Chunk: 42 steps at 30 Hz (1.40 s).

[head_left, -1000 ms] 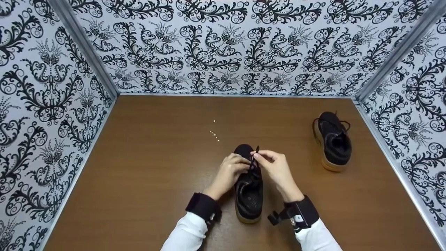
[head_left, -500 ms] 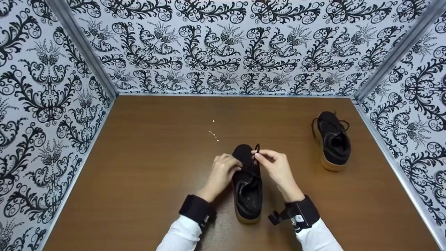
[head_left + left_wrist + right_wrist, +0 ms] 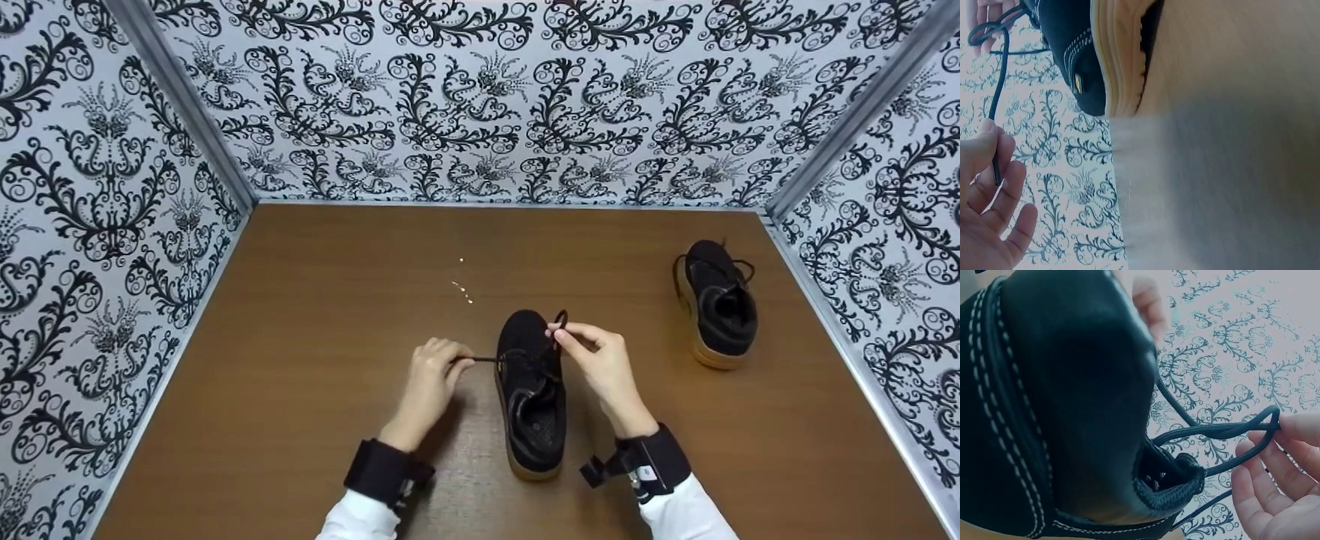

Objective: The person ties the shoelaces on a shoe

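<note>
A black shoe (image 3: 534, 454) with a tan sole stands between my hands, toe pointing away from me. My left hand (image 3: 429, 379), off to its left, pinches one shoelace (image 3: 484, 359) near the tip and draws it straight out sideways. In the left wrist view, the lace end (image 3: 997, 171) pokes out below thumb and finger. On the other side, above the front of the shoe, my right hand (image 3: 606, 371) pinches a doubled loop of lace (image 3: 1268, 412) between thumb and fingertips. The shoe's dark collar (image 3: 1078, 382) fills much of the right wrist view.
A second black shoe (image 3: 724, 315), its laces hanging loose, stands farther back to the right on the brown tabletop (image 3: 337, 300). Small pale specks (image 3: 462, 289) show beyond the near shoe. Patterned panels (image 3: 480, 105) enclose the table at the back and both sides.
My left hand has moved from the top of the shoe out to the left, pulling a lace end with it. The right hand keeps its pinch on the loop, nearly still.
</note>
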Each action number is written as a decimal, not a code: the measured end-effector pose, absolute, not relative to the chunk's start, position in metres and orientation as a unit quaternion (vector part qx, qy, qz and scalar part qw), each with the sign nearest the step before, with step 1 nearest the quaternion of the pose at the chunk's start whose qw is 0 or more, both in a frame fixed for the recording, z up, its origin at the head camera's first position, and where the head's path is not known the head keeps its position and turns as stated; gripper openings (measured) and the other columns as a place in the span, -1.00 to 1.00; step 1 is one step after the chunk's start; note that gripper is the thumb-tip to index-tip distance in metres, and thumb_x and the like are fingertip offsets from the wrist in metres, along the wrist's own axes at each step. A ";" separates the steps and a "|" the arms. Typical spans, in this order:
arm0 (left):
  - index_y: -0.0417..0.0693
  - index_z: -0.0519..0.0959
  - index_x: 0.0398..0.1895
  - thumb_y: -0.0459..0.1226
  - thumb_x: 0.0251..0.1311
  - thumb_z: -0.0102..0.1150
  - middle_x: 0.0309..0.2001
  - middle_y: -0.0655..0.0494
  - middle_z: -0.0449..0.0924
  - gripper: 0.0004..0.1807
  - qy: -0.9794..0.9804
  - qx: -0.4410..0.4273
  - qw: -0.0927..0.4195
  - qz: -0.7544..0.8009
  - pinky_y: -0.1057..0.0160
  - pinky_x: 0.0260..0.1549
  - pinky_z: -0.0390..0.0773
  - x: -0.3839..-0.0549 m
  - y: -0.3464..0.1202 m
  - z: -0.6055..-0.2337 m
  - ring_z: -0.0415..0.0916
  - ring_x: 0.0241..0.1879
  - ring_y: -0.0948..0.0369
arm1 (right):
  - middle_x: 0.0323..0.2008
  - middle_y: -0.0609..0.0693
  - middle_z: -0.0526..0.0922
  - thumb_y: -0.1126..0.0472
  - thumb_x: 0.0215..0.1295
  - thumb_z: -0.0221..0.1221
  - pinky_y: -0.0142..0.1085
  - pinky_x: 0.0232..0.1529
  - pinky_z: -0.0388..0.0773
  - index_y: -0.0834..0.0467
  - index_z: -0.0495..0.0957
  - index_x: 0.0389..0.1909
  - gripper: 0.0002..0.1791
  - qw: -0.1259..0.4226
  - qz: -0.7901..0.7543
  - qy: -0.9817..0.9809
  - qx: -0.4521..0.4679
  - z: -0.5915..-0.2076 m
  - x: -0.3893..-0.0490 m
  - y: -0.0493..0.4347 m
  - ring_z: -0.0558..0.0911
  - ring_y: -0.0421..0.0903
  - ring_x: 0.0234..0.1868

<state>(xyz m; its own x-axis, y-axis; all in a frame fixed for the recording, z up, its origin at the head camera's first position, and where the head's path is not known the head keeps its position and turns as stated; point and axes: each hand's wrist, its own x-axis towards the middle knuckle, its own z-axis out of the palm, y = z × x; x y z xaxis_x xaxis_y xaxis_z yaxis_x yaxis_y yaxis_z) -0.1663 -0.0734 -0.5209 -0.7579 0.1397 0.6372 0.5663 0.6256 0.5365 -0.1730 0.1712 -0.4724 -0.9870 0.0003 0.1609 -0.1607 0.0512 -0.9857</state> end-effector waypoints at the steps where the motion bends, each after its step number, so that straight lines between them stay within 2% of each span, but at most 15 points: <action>1: -0.07 0.63 -0.44 -0.30 -0.03 0.34 -0.44 0.18 0.62 -0.92 -0.859 -0.201 0.275 -0.382 0.18 -0.31 0.39 -0.164 -0.077 -0.521 0.51 -0.36 0.21 | -0.23 0.19 0.71 0.28 0.20 0.25 -0.24 -0.19 0.63 0.34 0.66 -0.20 -0.78 0.058 0.687 -0.722 0.055 -0.473 -0.173 0.172 0.70 -0.04 -0.21; 7: -0.03 0.63 -0.45 -0.29 0.01 0.32 -0.42 0.21 0.62 -0.94 -0.870 -0.178 0.256 -0.382 0.21 -0.34 0.36 -0.153 -0.095 -0.526 0.50 -0.35 0.24 | -0.21 0.22 0.70 0.30 0.20 0.24 -0.26 -0.16 0.61 0.35 0.65 -0.19 -0.78 0.057 0.695 -0.714 0.052 -0.474 -0.171 0.174 0.67 0.09 -0.15; 16: -0.06 0.64 -0.45 -0.31 0.00 0.34 -0.43 0.18 0.63 -0.94 -0.883 -0.150 0.252 -0.367 0.15 -0.31 0.41 -0.142 -0.120 -0.532 0.51 -0.36 0.22 | -0.22 0.31 0.67 0.30 0.20 0.23 -0.27 -0.20 0.62 0.40 0.63 -0.23 -0.78 0.067 0.708 -0.702 0.044 -0.478 -0.166 0.179 0.65 0.20 -0.18; 18: -0.05 0.64 -0.45 -0.30 -0.01 0.34 -0.43 0.18 0.63 -0.94 -0.886 -0.144 0.253 -0.361 0.14 -0.31 0.40 -0.141 -0.126 -0.534 0.51 -0.36 0.22 | -0.23 0.33 0.67 0.30 0.21 0.23 -0.28 -0.20 0.62 0.41 0.63 -0.24 -0.77 0.069 0.707 -0.702 0.040 -0.481 -0.166 0.181 0.66 0.18 -0.19; 24: -0.08 0.63 -0.45 -0.33 -0.03 0.35 -0.43 0.15 0.63 -0.93 -0.892 -0.135 0.258 -0.345 0.13 -0.34 0.40 -0.137 -0.142 -0.537 0.51 -0.37 0.19 | -0.26 0.29 0.68 0.28 0.21 0.23 -0.33 -0.26 0.61 0.41 0.62 -0.25 -0.77 0.072 0.696 -0.714 0.009 -0.489 -0.163 0.189 0.68 -0.07 -0.29; 27: -0.08 0.64 -0.45 -0.34 -0.03 0.36 -0.43 0.15 0.64 -0.92 -0.896 -0.130 0.259 -0.336 0.14 -0.34 0.41 -0.134 -0.149 -0.537 0.51 -0.37 0.19 | -0.26 0.28 0.68 0.27 0.22 0.23 -0.34 -0.30 0.60 0.39 0.63 -0.25 -0.78 0.074 0.689 -0.721 -0.007 -0.492 -0.161 0.193 0.67 -0.13 -0.34; 32: -0.11 0.64 -0.45 -0.35 -0.03 0.36 -0.43 0.13 0.65 -0.93 -0.901 -0.121 0.261 -0.324 0.13 -0.33 0.45 -0.131 -0.160 -0.538 0.51 -0.36 0.17 | -0.28 0.30 0.67 0.29 0.23 0.21 -0.32 -0.29 0.61 0.41 0.62 -0.25 -0.78 0.085 0.686 -0.722 -0.018 -0.498 -0.157 0.199 0.66 -0.12 -0.37; 37: -0.09 0.64 -0.45 -0.37 -0.02 0.35 -0.41 0.11 0.66 -0.93 -0.910 -0.097 0.254 -0.313 0.15 -0.36 0.40 -0.126 -0.170 -0.539 0.52 -0.33 0.14 | -0.29 0.32 0.66 0.33 0.24 0.19 -0.28 -0.27 0.63 0.43 0.60 -0.25 -0.80 0.096 0.689 -0.718 -0.020 -0.504 -0.154 0.204 0.67 0.07 -0.35; 39: -0.08 0.64 -0.46 -0.38 -0.04 0.36 -0.41 0.11 0.66 -0.92 -0.914 -0.084 0.251 -0.309 0.14 -0.35 0.39 -0.125 -0.173 -0.541 0.52 -0.32 0.13 | -0.30 0.28 0.66 0.34 0.24 0.19 -0.26 -0.27 0.64 0.44 0.60 -0.25 -0.80 0.097 0.688 -0.719 -0.022 -0.507 -0.153 0.206 0.67 0.07 -0.34; 42: -0.08 0.64 -0.49 -0.38 -0.05 0.38 -0.42 0.09 0.67 -0.92 -0.919 -0.063 0.241 -0.306 0.11 -0.31 0.34 -0.123 -0.177 -0.544 0.52 -0.30 0.10 | -0.34 0.18 0.68 0.33 0.25 0.18 -0.26 -0.28 0.63 0.48 0.58 -0.23 -0.77 0.095 0.683 -0.724 -0.030 -0.512 -0.151 0.209 0.67 -0.06 -0.38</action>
